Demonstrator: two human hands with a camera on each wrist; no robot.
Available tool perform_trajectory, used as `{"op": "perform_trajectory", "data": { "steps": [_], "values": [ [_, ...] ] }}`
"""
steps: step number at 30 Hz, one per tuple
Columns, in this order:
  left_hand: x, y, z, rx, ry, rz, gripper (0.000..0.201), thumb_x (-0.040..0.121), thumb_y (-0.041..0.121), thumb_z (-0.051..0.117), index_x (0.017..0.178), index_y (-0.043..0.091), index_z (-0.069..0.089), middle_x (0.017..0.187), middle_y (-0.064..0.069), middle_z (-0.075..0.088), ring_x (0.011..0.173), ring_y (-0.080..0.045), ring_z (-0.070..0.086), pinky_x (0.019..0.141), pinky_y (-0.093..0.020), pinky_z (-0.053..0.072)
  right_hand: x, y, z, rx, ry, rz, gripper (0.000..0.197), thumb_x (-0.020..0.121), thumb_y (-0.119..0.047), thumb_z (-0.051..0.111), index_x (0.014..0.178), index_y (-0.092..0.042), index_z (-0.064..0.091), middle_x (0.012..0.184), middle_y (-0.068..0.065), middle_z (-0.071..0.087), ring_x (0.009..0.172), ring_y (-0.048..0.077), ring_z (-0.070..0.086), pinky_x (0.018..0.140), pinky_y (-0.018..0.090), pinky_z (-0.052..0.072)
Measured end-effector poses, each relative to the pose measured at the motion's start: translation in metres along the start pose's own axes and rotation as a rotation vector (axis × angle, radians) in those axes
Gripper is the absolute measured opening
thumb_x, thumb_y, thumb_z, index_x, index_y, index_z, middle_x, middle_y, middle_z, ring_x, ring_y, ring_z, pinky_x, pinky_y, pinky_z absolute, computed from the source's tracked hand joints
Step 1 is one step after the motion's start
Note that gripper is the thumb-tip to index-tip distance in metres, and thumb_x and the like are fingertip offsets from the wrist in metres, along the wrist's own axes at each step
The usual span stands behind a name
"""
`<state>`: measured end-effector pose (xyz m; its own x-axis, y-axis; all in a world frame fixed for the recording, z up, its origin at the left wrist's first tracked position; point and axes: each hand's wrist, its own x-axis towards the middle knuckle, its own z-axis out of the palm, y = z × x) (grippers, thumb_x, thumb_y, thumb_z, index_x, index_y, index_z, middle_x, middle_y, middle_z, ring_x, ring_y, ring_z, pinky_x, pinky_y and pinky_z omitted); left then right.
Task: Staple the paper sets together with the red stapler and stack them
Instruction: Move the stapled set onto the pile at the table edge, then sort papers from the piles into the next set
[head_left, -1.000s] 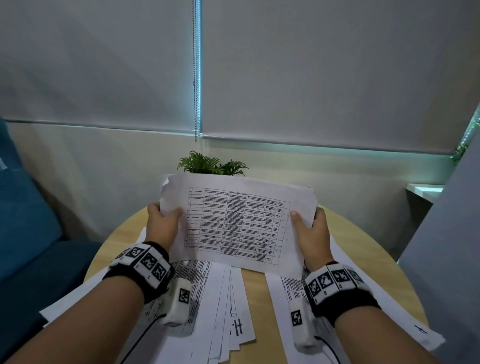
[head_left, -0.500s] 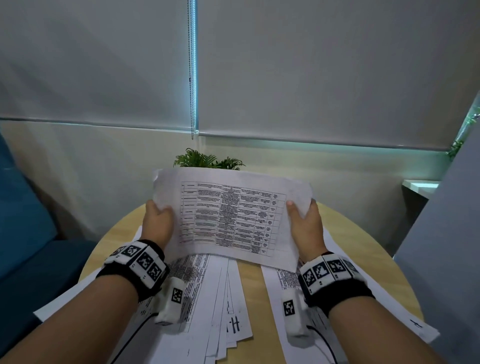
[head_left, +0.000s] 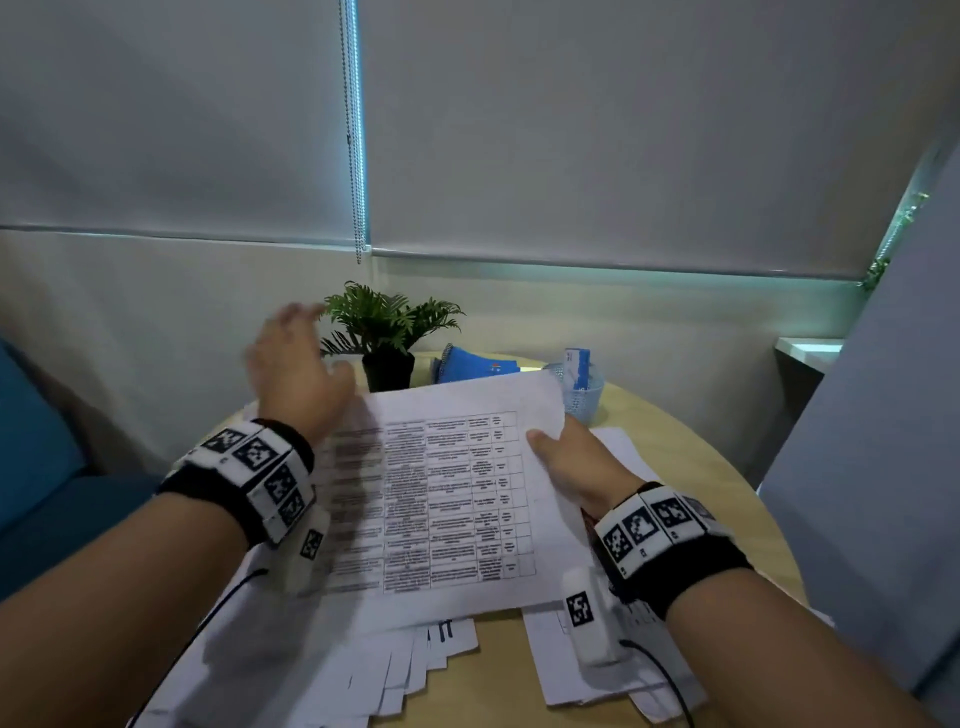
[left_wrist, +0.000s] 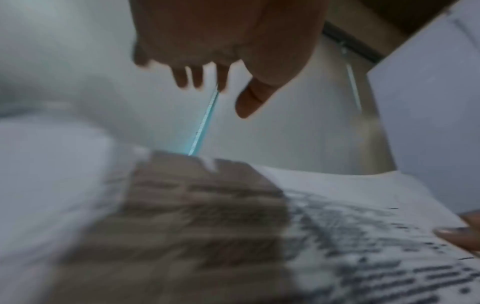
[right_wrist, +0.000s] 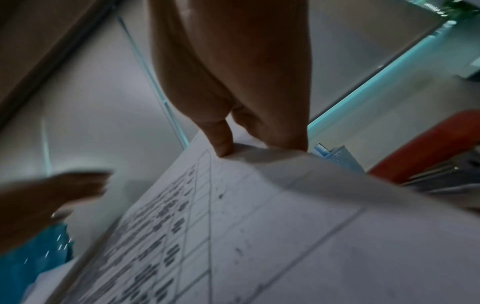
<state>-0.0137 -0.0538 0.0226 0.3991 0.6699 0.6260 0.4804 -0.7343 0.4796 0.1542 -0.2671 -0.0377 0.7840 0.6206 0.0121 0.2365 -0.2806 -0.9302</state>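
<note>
A paper set (head_left: 447, 499) printed with a table lies low over the round table, held only at its right edge. My right hand (head_left: 566, 457) pinches that edge, thumb on top (right_wrist: 221, 142). My left hand (head_left: 296, 364) is off the paper, raised above its left side with fingers spread and blurred; the left wrist view shows its fingers (left_wrist: 197, 76) straight and holding nothing. The red stapler (right_wrist: 426, 152) shows only in the right wrist view, just right of and beneath the held sheet. More loose sheets (head_left: 415, 670) lie under the set.
A potted plant (head_left: 387, 343), a blue object (head_left: 475, 364) and a mesh cup (head_left: 582, 387) stand at the table's (head_left: 737, 499) far edge. A second paper pile (head_left: 597, 670) lies under my right wrist. Blue sofa at left, grey panel at right.
The paper set came down from upright to nearly flat over the table. My left hand let go of its left edge and lifted away; the right hand kept its hold.
</note>
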Motion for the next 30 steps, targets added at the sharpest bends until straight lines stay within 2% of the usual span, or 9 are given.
{"op": "perform_trajectory", "data": {
  "steps": [3, 7, 12, 16, 19, 22, 24, 27, 30],
  "values": [
    [-0.011, 0.029, 0.023, -0.007, -0.324, 0.338, 0.045, 0.093, 0.028, 0.050, 0.137, 0.026, 0.042, 0.146, 0.000, 0.038, 0.133, -0.020, 0.034, 0.113, -0.048, 0.020, 0.006, 0.013, 0.007, -0.102, -0.024, 0.074, 0.063, 0.074, -0.060, 0.050, 0.130, -0.032, 0.045, 0.122, -0.007, 0.061, 0.112, 0.021, 0.057, 0.101, 0.045, 0.044],
    [-0.029, 0.049, 0.056, 0.019, -0.620, 0.376, 0.041, 0.100, 0.034, 0.031, 0.140, 0.030, 0.038, 0.141, 0.007, 0.045, 0.131, -0.013, 0.038, 0.115, -0.047, 0.013, -0.004, 0.003, 0.013, -0.075, -0.043, 0.064, 0.045, 0.092, -0.036, 0.052, 0.132, -0.018, 0.043, 0.123, 0.003, 0.060, 0.111, 0.022, 0.057, 0.100, 0.043, 0.045],
    [-0.033, 0.045, 0.081, -0.186, -0.606, 0.313, 0.032, 0.098, 0.024, 0.041, 0.126, 0.022, 0.055, 0.118, -0.001, 0.063, 0.110, -0.020, 0.057, 0.095, -0.032, 0.043, -0.008, 0.006, 0.008, -0.042, -0.073, 0.096, 0.037, 0.095, -0.031, 0.055, 0.127, -0.015, 0.042, 0.116, -0.002, 0.058, 0.104, 0.017, 0.057, 0.086, 0.030, 0.045],
    [-0.031, 0.034, 0.098, -0.285, -0.669, 0.330, 0.034, 0.096, 0.016, 0.041, 0.124, 0.024, 0.059, 0.113, -0.001, 0.063, 0.104, -0.016, 0.057, 0.094, -0.037, 0.047, 0.002, 0.006, -0.018, -0.037, 0.034, 0.069, 0.041, 0.087, -0.038, 0.065, 0.115, -0.017, 0.044, 0.095, 0.004, 0.056, 0.079, 0.017, 0.058, 0.071, 0.030, 0.047],
    [-0.029, 0.031, 0.106, -0.285, -0.661, 0.356, 0.038, 0.096, 0.010, 0.040, 0.128, 0.022, 0.057, 0.102, 0.001, 0.062, 0.092, -0.011, 0.053, 0.085, -0.025, 0.043, 0.017, 0.015, -0.045, -0.336, 0.162, 0.086, 0.041, 0.083, -0.043, 0.067, 0.111, -0.019, 0.048, 0.111, 0.009, 0.054, 0.092, 0.021, 0.054, 0.082, 0.034, 0.045],
    [-0.029, 0.032, 0.108, -0.261, -0.652, 0.365, 0.039, 0.096, 0.007, 0.040, 0.128, 0.019, 0.058, 0.090, 0.004, 0.051, 0.084, -0.010, 0.046, 0.074, -0.020, 0.034, 0.021, 0.025, -0.060, -0.761, -0.085, 0.290, 0.067, 0.080, -0.054, 0.065, 0.129, -0.015, 0.043, 0.129, 0.009, 0.050, 0.111, 0.023, 0.053, 0.093, 0.033, 0.045],
    [-0.030, 0.033, 0.110, -0.253, -0.664, 0.364, 0.038, 0.095, 0.007, 0.040, 0.126, 0.019, 0.059, 0.086, 0.002, 0.051, 0.081, -0.012, 0.046, 0.071, -0.021, 0.033, 0.020, 0.029, -0.058, -0.976, -0.265, 0.389, 0.070, 0.079, -0.056, 0.065, 0.127, -0.010, 0.045, 0.123, 0.007, 0.057, 0.106, 0.021, 0.057, 0.088, 0.030, 0.046],
    [-0.030, 0.034, 0.111, -0.237, -0.679, 0.367, 0.037, 0.094, 0.007, 0.039, 0.120, 0.018, 0.063, 0.082, 0.001, 0.050, 0.079, -0.013, 0.045, 0.070, -0.024, 0.037, 0.018, 0.029, -0.050, -1.074, -0.282, 0.384, 0.060, 0.085, -0.047, 0.064, 0.125, -0.006, 0.048, 0.117, 0.007, 0.061, 0.102, 0.023, 0.060, 0.080, 0.028, 0.045],
    [-0.029, 0.035, 0.110, -0.217, -0.694, 0.320, 0.034, 0.094, 0.010, 0.039, 0.116, 0.015, 0.065, 0.094, -0.004, 0.059, 0.089, -0.019, 0.054, 0.078, -0.025, 0.042, 0.019, 0.023, -0.049, -0.965, -0.237, 0.330, 0.033, 0.098, -0.027, 0.047, 0.121, -0.004, 0.042, 0.119, 0.015, 0.055, 0.103, 0.029, 0.059, 0.076, 0.031, 0.045]
  ]
}}
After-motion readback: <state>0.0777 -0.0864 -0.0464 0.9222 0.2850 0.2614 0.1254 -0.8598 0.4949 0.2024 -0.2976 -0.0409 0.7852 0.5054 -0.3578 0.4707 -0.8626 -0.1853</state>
